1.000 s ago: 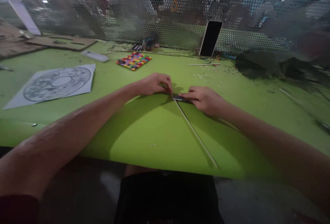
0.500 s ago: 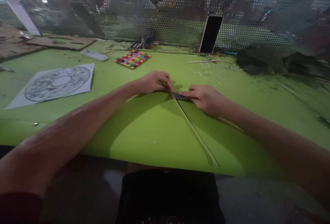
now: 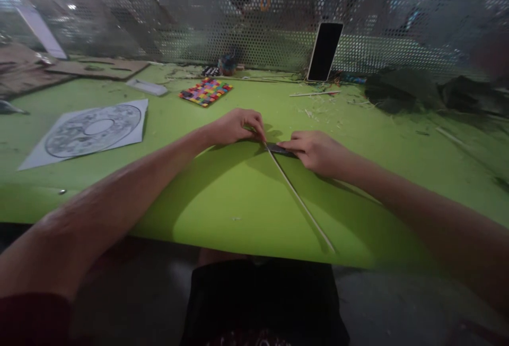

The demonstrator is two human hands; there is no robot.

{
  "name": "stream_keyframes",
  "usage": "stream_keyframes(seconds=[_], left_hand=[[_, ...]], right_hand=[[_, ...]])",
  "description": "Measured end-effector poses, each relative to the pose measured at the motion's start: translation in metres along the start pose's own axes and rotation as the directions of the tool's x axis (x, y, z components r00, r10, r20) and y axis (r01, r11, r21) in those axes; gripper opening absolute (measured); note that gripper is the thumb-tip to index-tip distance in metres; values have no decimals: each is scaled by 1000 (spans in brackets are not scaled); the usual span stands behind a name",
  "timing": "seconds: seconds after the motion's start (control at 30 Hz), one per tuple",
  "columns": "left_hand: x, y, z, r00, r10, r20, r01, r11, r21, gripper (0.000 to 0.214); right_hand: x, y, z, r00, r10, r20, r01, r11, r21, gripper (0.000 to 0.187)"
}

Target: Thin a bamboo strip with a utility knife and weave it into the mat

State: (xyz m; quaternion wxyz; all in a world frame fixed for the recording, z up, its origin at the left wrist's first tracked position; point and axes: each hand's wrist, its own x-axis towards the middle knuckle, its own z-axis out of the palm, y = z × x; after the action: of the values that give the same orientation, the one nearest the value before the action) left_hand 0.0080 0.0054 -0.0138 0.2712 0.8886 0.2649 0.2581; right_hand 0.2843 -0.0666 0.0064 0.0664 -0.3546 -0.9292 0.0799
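My left hand [image 3: 237,126] rests on the green table [image 3: 222,197] with its fingers pinched on the far end of a long thin pale stick [image 3: 299,200]. The stick runs from there toward me and to the right, almost to the table's near edge. My right hand [image 3: 316,150] lies just right of the stick's far end, fingers closed on a small dark flat blade [image 3: 277,148] whose tip meets the stick at my left fingertips. Both forearms reach in from the bottom corners.
A printed sheet with a round pattern [image 3: 90,130] lies at the left. A multicoloured woven mat [image 3: 205,92] sits farther back, and a dark phone [image 3: 325,51] leans against the perforated metal screen [image 3: 254,22]. Cardboard pieces [image 3: 97,67], another thin stick [image 3: 314,93] and shavings lie around.
Both hands stay at the same spot on the stick. Only the view has shifted slightly.
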Motion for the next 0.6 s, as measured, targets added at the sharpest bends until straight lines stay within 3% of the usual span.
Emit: stream_keyframes(seconds=[0.33, 0.6], left_hand=[[0, -1, 1, 1000, 6, -10, -6, 1000, -31, 18], [-1, -6, -4, 999, 24, -28, -25, 999, -33, 13]], right_hand=[[2, 4, 1, 999, -29, -20, 29, 1000, 6, 45], [-11, -16, -4, 999, -22, 30, 21, 999, 35, 45]])
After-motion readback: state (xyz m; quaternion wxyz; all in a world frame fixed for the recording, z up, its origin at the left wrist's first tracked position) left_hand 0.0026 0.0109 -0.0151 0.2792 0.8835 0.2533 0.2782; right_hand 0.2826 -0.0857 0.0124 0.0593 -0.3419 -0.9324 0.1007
